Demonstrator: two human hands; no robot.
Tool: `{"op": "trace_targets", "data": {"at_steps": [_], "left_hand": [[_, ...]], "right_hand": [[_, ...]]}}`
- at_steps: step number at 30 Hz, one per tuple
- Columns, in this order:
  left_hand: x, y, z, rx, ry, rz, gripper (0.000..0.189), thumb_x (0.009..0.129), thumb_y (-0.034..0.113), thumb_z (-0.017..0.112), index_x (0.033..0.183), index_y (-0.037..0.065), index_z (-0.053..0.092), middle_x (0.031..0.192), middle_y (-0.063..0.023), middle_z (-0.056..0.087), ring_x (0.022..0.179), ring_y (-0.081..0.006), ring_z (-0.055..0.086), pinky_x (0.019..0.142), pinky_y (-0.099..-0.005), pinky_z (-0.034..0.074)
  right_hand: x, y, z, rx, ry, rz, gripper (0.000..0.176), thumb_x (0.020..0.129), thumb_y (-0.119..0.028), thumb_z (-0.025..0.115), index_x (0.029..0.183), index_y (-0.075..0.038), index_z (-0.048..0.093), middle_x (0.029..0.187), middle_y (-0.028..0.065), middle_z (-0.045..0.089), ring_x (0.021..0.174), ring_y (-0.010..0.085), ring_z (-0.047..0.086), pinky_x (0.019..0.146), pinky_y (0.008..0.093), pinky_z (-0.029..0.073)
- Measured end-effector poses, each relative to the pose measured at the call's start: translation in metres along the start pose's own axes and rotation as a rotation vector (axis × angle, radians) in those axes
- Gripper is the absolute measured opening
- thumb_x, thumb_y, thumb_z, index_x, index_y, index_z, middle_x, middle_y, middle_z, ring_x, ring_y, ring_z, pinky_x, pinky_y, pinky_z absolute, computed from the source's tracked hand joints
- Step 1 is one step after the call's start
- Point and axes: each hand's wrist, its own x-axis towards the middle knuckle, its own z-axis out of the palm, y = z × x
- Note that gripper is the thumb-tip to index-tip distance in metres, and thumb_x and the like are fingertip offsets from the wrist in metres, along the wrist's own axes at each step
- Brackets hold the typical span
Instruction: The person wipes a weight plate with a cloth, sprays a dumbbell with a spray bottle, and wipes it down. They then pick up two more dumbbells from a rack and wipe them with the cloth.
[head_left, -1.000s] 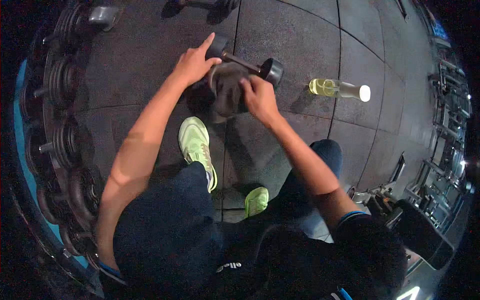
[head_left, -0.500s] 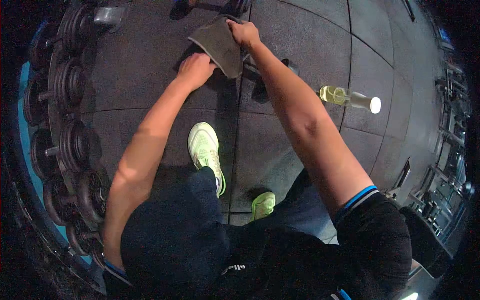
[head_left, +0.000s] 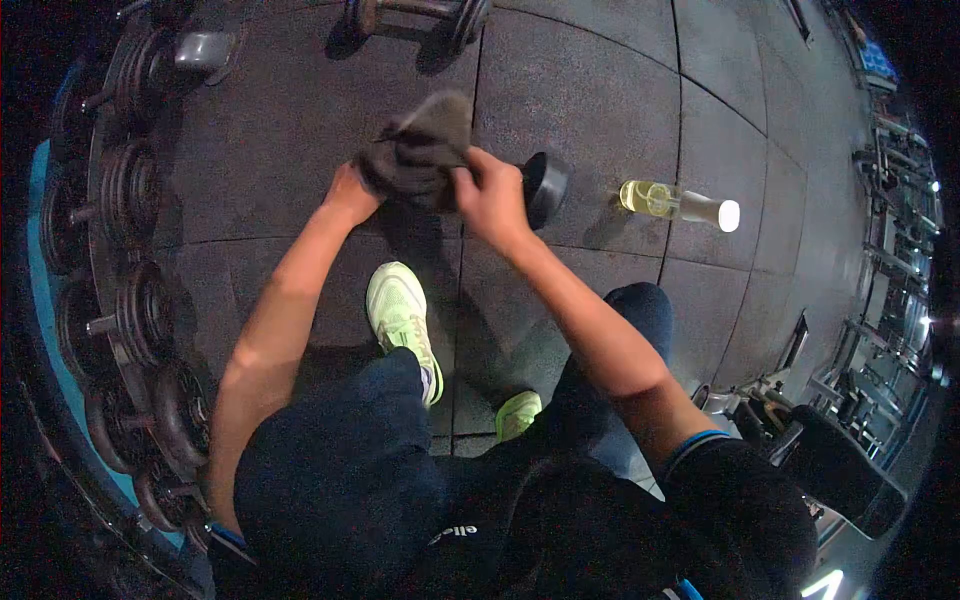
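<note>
A dark grey-brown cloth (head_left: 425, 160) is bunched up between my two hands above the floor, its upper edge smeared by motion. My left hand (head_left: 355, 195) grips its left side, the fingers mostly hidden behind the folds. At the right side, my right hand (head_left: 495, 195) is closed on the cloth with thumb and fingers. Just right of that hand, a dark dumbbell (head_left: 546, 190) on the floor shows one round end; the hand and cloth hide the remainder. Further right is a clear bottle (head_left: 650, 198) with yellowish liquid in its base half and a white cap.
Another dumbbell (head_left: 415, 12) lies on the floor at the top. Racked weights (head_left: 140, 195) line the left side. Gym equipment (head_left: 890, 270) runs along the right edge, with a black padded bench (head_left: 850, 475) lower right. My pale green shoes (head_left: 397, 300) are on dark rubber tiles.
Both hands have come down towards me with the cloth, which went from spread out to bunched. The dumbbell end beside my right hand and the one at the top now show more.
</note>
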Motion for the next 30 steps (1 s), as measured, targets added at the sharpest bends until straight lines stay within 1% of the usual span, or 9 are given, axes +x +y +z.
{"op": "trace_targets", "data": {"at_steps": [2,6,9,13,16,18,21,26,30], "left_hand": [[-0.007,-0.015,-0.009,-0.040,-0.059,0.011,0.040,0.090,0.015,0.065,0.129,0.007,0.065,0.129,-0.0165,0.066,0.123,-0.0337,0.060,0.106,-0.0435,0.047],[0.029,-0.014,-0.024,-0.257,-0.059,-0.008,0.052,0.094,0.018,0.062,0.144,0.007,0.053,0.141,-0.0173,0.059,0.131,-0.0328,0.056,0.110,-0.0407,0.043],[0.041,0.026,-0.030,-0.448,-0.048,-0.028,0.057,0.102,0.032,0.054,0.151,0.006,0.044,0.150,-0.0184,0.050,0.141,-0.0286,0.046,0.116,-0.0389,0.035],[0.029,0.059,0.017,-0.136,0.092,-0.019,0.081,0.099,0.053,0.052,0.157,0.005,0.022,0.150,-0.0325,0.041,0.140,-0.0463,0.041,0.116,-0.0496,0.034],[0.030,0.057,0.015,-0.098,0.066,-0.014,0.079,0.100,0.053,0.052,0.155,0.004,0.025,0.147,-0.0321,0.044,0.138,-0.0476,0.043,0.113,-0.0522,0.037],[0.035,0.057,0.021,-0.041,0.128,-0.012,0.078,0.099,0.054,0.052,0.154,0.004,0.027,0.147,-0.0308,0.046,0.137,-0.0467,0.044,0.112,-0.0528,0.038],[0.051,0.061,0.020,0.027,0.178,0.013,0.076,0.100,0.055,0.050,0.152,0.003,0.032,0.146,-0.0279,0.047,0.136,-0.0449,0.046,0.110,-0.0532,0.040],[0.070,0.073,0.003,0.104,0.154,-0.034,0.071,0.100,0.054,0.049,0.147,0.002,0.040,0.146,-0.0246,0.049,0.135,-0.0421,0.047,0.110,-0.0513,0.040],[0.084,0.073,0.017,0.081,0.184,0.012,0.066,0.101,0.050,0.052,0.143,0.000,0.044,0.143,-0.0269,0.051,0.135,-0.0422,0.048,0.111,-0.0480,0.039]], "right_hand": [[-0.027,-0.027,-0.038,0.005,0.098,0.058,0.018,0.090,-0.014,0.065,0.097,0.003,0.066,0.077,0.0241,0.065,0.065,0.0359,0.064,0.065,0.0411,0.050],[-0.077,-0.050,-0.123,-0.001,0.228,-0.096,0.033,0.080,-0.002,0.067,0.112,0.005,0.065,0.099,0.0161,0.073,0.095,0.0201,0.070,0.086,0.0320,0.054],[-0.071,-0.046,-0.148,-0.232,0.055,0.051,0.054,0.080,-0.010,0.076,0.128,0.005,0.056,0.119,0.0248,0.066,0.115,0.0362,0.064,0.101,0.0411,0.049],[-0.028,0.022,-0.099,-1.060,-0.104,-0.217,0.086,0.084,-0.059,0.070,0.142,-0.002,0.046,0.144,0.0221,0.048,0.140,0.0412,0.039,0.111,0.0550,0.035],[0.021,0.096,-0.062,-1.231,-0.446,-0.188,0.062,0.080,-0.051,0.072,0.119,-0.003,0.069,0.127,0.0140,0.065,0.125,0.0387,0.056,0.101,0.0595,0.040],[0.056,0.095,-0.054,-1.131,-0.627,0.069,0.040,0.083,-0.042,0.069,0.101,-0.007,0.076,0.108,0.0100,0.073,0.105,0.0338,0.068,0.089,0.0549,0.048],[0.114,0.167,-0.024,-1.176,-0.899,-0.304,0.036,0.086,-0.039,0.066,0.104,-0.009,0.076,0.104,0.0084,0.074,0.095,0.0301,0.071,0.079,0.0500,0.052],[0.027,0.069,-0.049,-1.420,-0.610,-0.218,0.032,0.092,-0.031,0.056,0.107,-0.009,0.075,0.108,0.0138,0.073,0.113,0.0317,0.065,0.092,0.0513,0.048],[-0.042,0.068,-0.066,-1.453,-0.330,-0.502,0.033,0.095,-0.027,0.050,0.106,-0.008,0.075,0.126,0.0134,0.066,0.128,0.0320,0.054,0.101,0.0539,0.043]]}}
